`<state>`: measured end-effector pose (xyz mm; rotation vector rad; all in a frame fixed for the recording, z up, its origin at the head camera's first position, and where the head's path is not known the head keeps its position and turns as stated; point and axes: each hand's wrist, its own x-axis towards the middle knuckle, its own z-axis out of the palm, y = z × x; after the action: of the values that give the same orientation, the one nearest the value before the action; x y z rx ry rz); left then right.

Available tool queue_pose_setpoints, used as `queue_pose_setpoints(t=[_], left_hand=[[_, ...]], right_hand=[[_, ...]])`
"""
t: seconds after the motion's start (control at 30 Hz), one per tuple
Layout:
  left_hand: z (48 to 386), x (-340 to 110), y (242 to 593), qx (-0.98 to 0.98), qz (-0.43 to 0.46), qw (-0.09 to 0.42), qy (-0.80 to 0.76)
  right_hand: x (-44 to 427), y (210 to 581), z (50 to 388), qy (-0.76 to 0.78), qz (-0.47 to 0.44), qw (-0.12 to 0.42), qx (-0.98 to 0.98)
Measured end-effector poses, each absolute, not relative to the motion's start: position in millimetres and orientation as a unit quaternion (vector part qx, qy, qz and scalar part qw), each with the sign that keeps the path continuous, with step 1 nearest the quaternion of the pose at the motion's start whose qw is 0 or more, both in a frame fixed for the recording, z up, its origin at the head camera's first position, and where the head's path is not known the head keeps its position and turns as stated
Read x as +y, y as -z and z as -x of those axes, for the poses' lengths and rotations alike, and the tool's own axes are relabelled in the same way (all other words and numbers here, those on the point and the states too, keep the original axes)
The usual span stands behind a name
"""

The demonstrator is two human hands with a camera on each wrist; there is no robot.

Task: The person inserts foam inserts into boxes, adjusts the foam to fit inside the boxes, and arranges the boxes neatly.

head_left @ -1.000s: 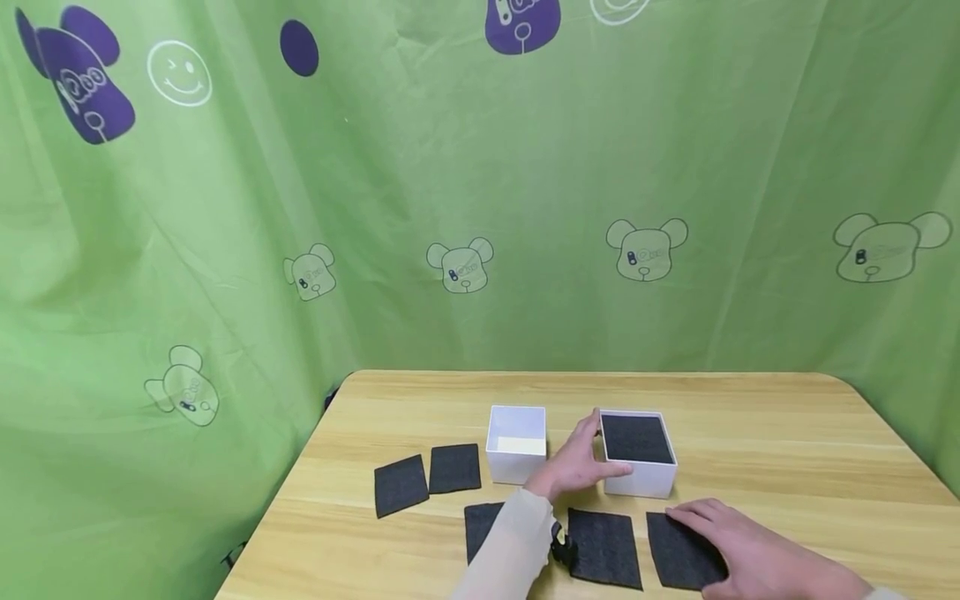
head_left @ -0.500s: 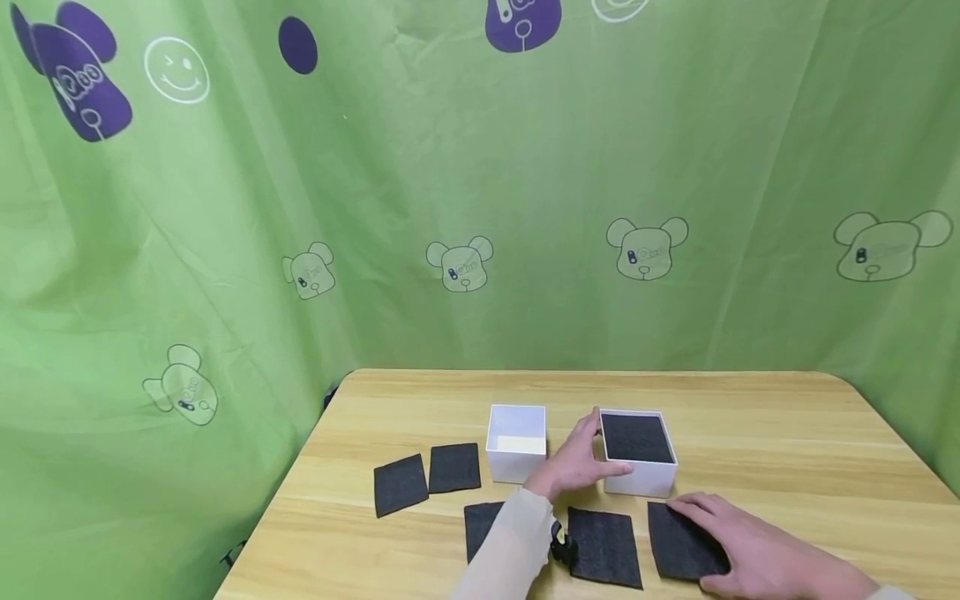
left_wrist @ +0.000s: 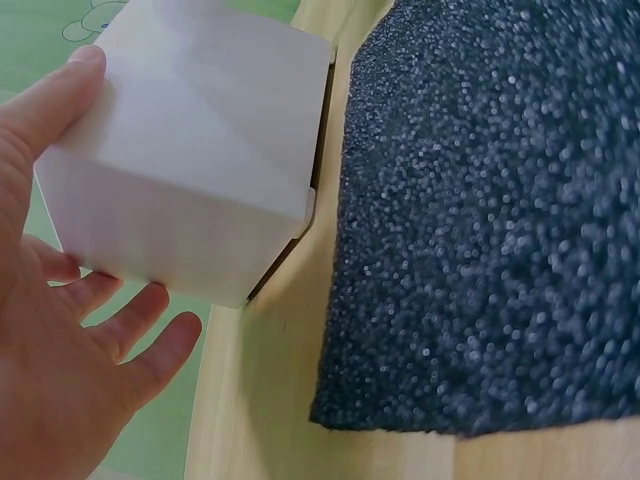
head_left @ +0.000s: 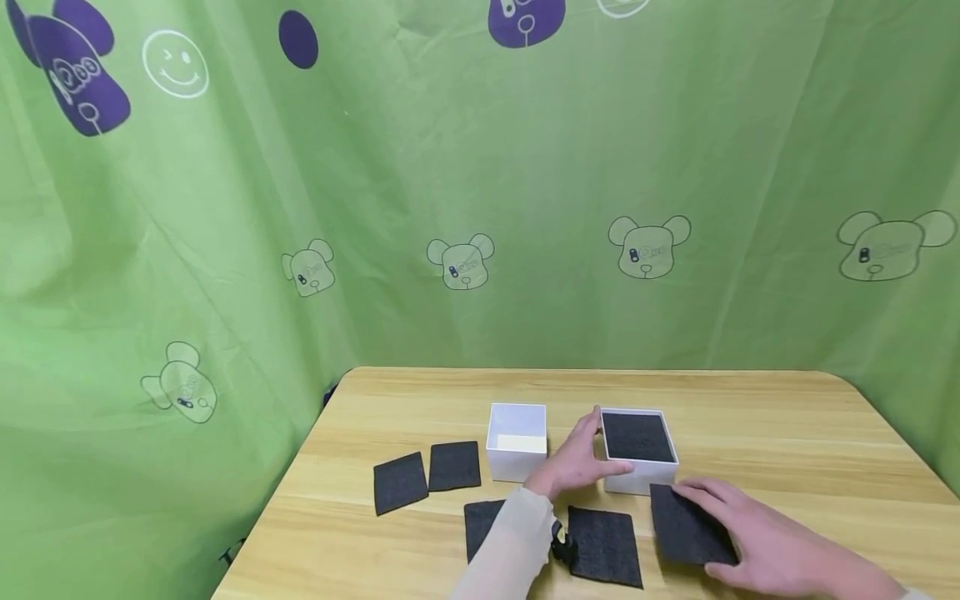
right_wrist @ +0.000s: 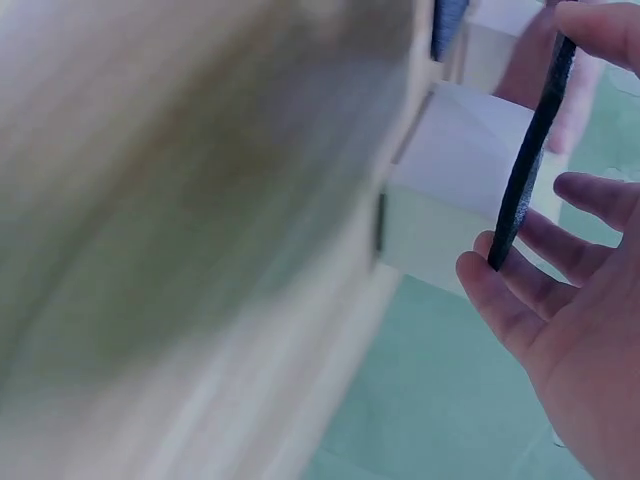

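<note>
My left hand (head_left: 572, 468) holds the right-hand white box (head_left: 651, 480) at its near left corner, with the thumb on the front wall and the fingers along the side. A black square (head_left: 636, 437) fills the top of that box. In the left wrist view, the thumb and fingertips touch two adjoining walls of the white box (left_wrist: 200, 130). My right hand (head_left: 772, 537) grips a black foam square (head_left: 688, 527) by opposite edges, raised and tilted just in front of the box. Seen edge-on in the right wrist view, this foam square (right_wrist: 530, 150) is thin and slightly bowed.
A second white box (head_left: 517, 462), with a pale patch inside, stands left of my left hand. More black squares lie flat: one (head_left: 604, 546) beside the left wrist, one (head_left: 480, 527) partly under the sleeve, and two (head_left: 454, 467) farther left. A green curtain (head_left: 540, 167) hangs behind the table.
My right hand has lifted the black foam square off the table and moved it slightly away from me, closer to the filled box. My left hand stays in place on that box.
</note>
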<state>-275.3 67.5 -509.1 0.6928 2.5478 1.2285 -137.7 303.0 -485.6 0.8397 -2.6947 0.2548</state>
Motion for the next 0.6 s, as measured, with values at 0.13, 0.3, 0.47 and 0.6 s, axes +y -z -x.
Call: queue_pose_setpoints(t=[0.13, 0.3, 0.47, 0.6], left_hand=[[274.8, 67.6, 508.6, 0.868, -0.239, 0.115, -0.421], [275.2, 67.9, 508.3, 0.866, -0.238, 0.113, -0.425], [274.5, 67.8, 507.7, 0.866, -0.238, 0.114, -0.426], [274.7, 68.2, 507.7, 0.866, -0.239, 0.116, -0.424]], right_hand=[[302.1, 470.7, 137.8, -0.095, -0.285, 0.158, -0.941], [305.3, 456.6, 146.0, -0.100, -0.281, 0.177, -0.938], [310.6, 449.1, 158.0, -0.116, -0.299, 0.203, -0.925], [312.4, 442.4, 167.3, -0.128, -0.305, 0.205, -0.921]])
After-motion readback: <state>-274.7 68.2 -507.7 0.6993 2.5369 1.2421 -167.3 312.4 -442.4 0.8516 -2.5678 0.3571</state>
